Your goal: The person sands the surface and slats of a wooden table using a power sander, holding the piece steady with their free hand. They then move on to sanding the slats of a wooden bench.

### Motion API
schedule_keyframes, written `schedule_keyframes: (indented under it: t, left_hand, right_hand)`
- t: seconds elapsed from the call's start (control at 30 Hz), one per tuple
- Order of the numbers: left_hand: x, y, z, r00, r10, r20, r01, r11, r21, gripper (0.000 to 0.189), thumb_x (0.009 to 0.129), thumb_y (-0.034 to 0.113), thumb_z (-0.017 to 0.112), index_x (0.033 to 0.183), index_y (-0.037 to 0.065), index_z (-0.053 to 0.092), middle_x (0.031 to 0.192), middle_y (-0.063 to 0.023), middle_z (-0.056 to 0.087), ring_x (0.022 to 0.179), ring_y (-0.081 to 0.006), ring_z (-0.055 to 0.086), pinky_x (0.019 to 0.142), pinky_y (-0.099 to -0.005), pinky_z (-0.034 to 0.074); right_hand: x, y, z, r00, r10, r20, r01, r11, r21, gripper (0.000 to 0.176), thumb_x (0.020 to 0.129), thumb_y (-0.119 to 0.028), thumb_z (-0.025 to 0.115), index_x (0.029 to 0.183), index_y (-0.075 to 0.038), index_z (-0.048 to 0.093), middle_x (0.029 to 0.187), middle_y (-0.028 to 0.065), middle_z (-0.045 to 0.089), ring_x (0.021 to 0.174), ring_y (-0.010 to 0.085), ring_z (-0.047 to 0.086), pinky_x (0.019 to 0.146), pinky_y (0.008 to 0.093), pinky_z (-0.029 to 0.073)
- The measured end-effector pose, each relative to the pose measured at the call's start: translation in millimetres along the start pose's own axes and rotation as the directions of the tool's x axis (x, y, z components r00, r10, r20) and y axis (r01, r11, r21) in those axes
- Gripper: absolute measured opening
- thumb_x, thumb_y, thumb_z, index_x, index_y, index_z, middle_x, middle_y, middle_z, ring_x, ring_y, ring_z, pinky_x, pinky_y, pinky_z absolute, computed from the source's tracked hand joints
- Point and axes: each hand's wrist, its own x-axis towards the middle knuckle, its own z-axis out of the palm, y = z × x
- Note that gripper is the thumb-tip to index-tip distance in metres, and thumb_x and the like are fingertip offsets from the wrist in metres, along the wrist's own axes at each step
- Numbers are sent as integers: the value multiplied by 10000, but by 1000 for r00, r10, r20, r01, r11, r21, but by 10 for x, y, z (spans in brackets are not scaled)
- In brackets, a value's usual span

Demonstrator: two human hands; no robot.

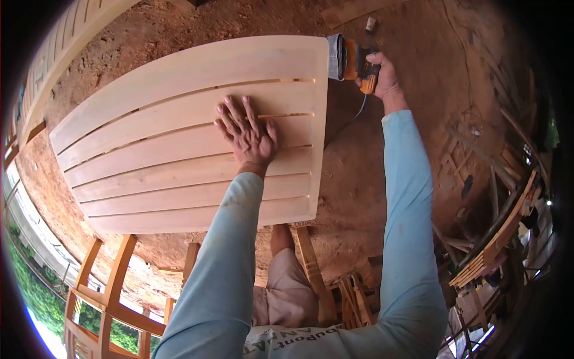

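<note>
A pale slatted wooden panel (197,137) lies in front of me, with narrow gaps between its boards. My left hand (246,134) rests flat on the middle slats, palm down and fingers spread. My right hand (384,75) grips an orange and black power sander (353,58) beyond the panel's upper right corner. The sander's grey pad side is against or very close to the panel's right edge. A thin cord (362,107) runs down from the tool.
Another slatted wooden piece (57,54) stands at the upper left. Wooden frames (107,299) are at the lower left. Wood scraps (463,155) and curved slats (493,239) lie on the right. Reddish dirt ground (353,179) surrounds the panel. A small cylindrical object (371,24) lies beyond the sander.
</note>
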Motion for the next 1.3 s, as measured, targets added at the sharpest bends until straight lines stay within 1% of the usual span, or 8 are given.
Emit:
schedule_keyframes:
  t: [0.23,0.57,0.73,0.87,0.97,1.0,1.1,1.3]
  left_hand:
    - [3,-5,19,1000,-2,1,2,1000,27,876,982,503,455,1683,68,160,1746,-263,19,1595,-510,-18,1272,-635,-38]
    - [-12,-25,73,995,32,-96,-34,999,-15,848,987,490,488,1677,94,195,1737,-277,70,1590,-516,35,1258,-659,15]
    - [-9,-55,135,991,47,-127,-49,999,-9,865,970,513,482,1678,98,212,1735,-276,82,1585,-524,32,1264,-657,9]
    - [-1,-47,122,993,40,-115,-42,999,-11,864,970,517,477,1678,98,213,1736,-271,80,1588,-520,23,1267,-653,6]
    - [-3,-47,107,994,35,-104,-35,999,-5,862,968,516,474,1678,99,216,1738,-268,78,1590,-516,17,1270,-649,1]
    - [-7,-43,101,994,32,-103,-33,999,-10,862,967,514,474,1677,99,217,1738,-267,77,1591,-515,17,1271,-648,-1]
    - [1,-44,100,993,33,-110,-36,999,-26,863,963,508,476,1676,95,221,1740,-264,72,1592,-512,16,1272,-646,-5]
    - [-10,-48,101,993,35,-111,-36,999,0,859,963,500,483,1668,76,238,1741,-263,75,1592,-512,27,1272,-648,-1]
  right_hand:
    - [-888,852,-188,997,76,-33,-76,997,18,495,822,-318,666,1246,-64,634,871,125,707,630,276,673,537,424,571]
    - [-2473,2205,-509,930,343,-131,-327,936,129,543,744,-286,679,1250,-99,617,940,85,678,711,249,682,547,412,565]
    - [-3130,2618,-496,882,435,-182,-407,897,174,561,705,-237,702,1233,-84,585,911,107,655,646,272,663,512,419,548]
    - [-3604,2811,-394,876,384,-293,-347,922,173,656,677,-218,743,1285,-80,541,938,84,597,724,236,654,545,396,551]
    - [-3834,2652,-60,896,192,-401,-264,955,-133,676,689,-234,763,1309,-81,539,976,68,594,757,212,642,589,366,546]
    - [-3897,2602,59,900,142,-413,-231,957,-176,647,716,-235,793,1294,-71,556,1014,74,612,806,207,647,682,354,553]
    - [-3858,2589,348,869,-182,-460,-93,853,-513,624,737,-223,816,1284,-60,566,1056,86,636,873,207,654,764,362,556]
    - [-3191,1924,612,849,-204,-488,-138,805,-576,666,773,-234,815,1346,-24,547,1012,70,650,868,165,651,751,307,555]
